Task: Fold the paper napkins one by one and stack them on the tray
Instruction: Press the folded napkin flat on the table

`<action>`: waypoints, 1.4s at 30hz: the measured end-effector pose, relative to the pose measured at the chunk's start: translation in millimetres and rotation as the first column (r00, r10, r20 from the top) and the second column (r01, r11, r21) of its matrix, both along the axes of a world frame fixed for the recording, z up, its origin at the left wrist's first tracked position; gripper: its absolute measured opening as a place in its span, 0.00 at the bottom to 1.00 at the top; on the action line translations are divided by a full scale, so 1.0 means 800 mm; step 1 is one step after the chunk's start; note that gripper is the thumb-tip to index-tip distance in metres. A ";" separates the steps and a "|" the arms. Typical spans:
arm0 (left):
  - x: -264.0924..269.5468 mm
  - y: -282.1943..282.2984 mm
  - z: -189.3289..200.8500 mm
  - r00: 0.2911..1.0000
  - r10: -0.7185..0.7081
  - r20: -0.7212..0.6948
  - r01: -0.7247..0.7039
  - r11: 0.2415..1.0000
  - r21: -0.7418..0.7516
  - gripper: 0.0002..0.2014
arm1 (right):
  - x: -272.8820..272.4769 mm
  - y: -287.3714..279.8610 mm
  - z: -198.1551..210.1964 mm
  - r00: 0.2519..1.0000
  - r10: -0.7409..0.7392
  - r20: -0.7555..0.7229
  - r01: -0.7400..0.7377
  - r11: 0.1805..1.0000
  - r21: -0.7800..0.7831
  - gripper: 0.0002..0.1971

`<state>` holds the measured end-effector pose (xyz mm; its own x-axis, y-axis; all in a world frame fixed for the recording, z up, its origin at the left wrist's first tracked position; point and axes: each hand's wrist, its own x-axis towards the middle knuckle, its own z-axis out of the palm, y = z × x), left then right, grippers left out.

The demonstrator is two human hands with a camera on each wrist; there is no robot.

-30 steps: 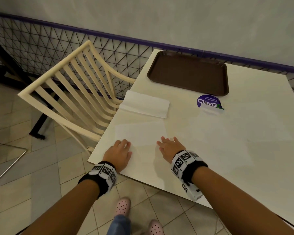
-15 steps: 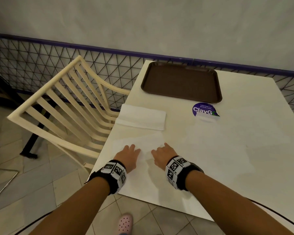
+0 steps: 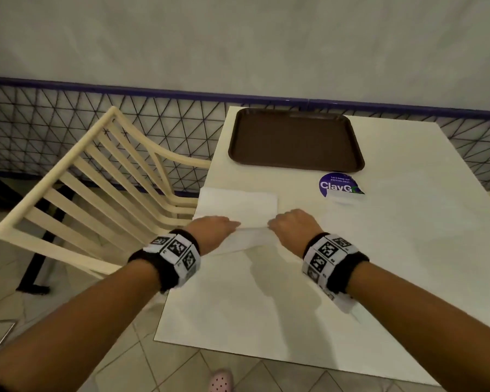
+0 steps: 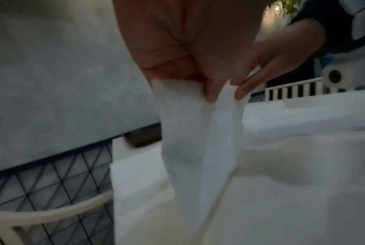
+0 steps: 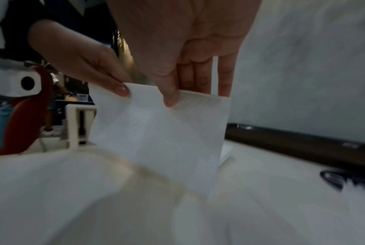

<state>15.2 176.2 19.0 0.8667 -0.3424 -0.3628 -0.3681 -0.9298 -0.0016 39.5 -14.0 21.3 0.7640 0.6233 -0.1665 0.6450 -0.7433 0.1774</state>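
The left hand [image 4: 198, 49] pinches the near left corner of the napkin [image 3: 246, 239] between thumb and fingers [image 4: 243, 92]. The right hand [image 5: 177, 41] pinches the near right corner the same way, its fingers [image 5: 119, 88] curled round the edge. Between them the near edge hangs lifted off the counter [image 3: 379, 264], while the far part appears to rest on it, just in front of the stack [image 3: 238, 205] of unfolded napkins. The tray [image 3: 294, 140] lies further back near the wall, with nothing on it, so no napkin is folded yet.

To fold well, I would carry both corners forward together at the same height, keeping the edge taut, and lay them on the far corners so the edges line up. Then press along the crease before letting go. The paper is thin and limp, and an uneven pull would likely skew or wrinkle it.

Half a second ago both hands lay flat on the napkin, close together near its near edge. Now they have moved apart to the corners, closed on them and lifted the edge. The head view has also tilted, so the tray sits lower in it.
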 end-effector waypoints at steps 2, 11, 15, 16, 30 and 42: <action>0.034 0.012 0.032 0.998 0.025 0.065 -0.024 1.000 -0.011 0.22 | 0.031 0.001 0.025 0.997 -0.070 0.037 0.068 0.997 0.048 0.14; 0.105 0.042 0.066 0.932 0.037 0.360 -0.020 0.998 -0.051 0.22 | 0.093 0.030 0.055 0.955 -0.287 0.080 0.252 0.922 0.294 0.18; 0.106 0.057 0.009 0.823 -0.121 0.555 0.184 0.981 -0.059 0.24 | 0.089 0.035 0.012 0.945 -0.320 -0.071 0.327 0.902 0.281 0.22; 0.105 0.059 -0.008 0.819 -0.137 0.557 0.200 0.978 -0.053 0.26 | 0.086 0.036 0.000 0.939 -0.327 -0.108 0.344 0.903 0.257 0.23; 0.086 0.069 -0.109 0.879 -0.159 0.449 0.246 0.959 -0.141 0.26 | 0.051 0.037 -0.086 0.876 -0.280 -0.392 0.357 0.924 0.139 0.32; 0.072 0.075 -0.132 0.933 -0.142 0.330 0.207 0.963 -0.170 0.22 | 0.051 0.046 -0.100 0.873 -0.239 -0.425 0.315 0.941 0.119 0.25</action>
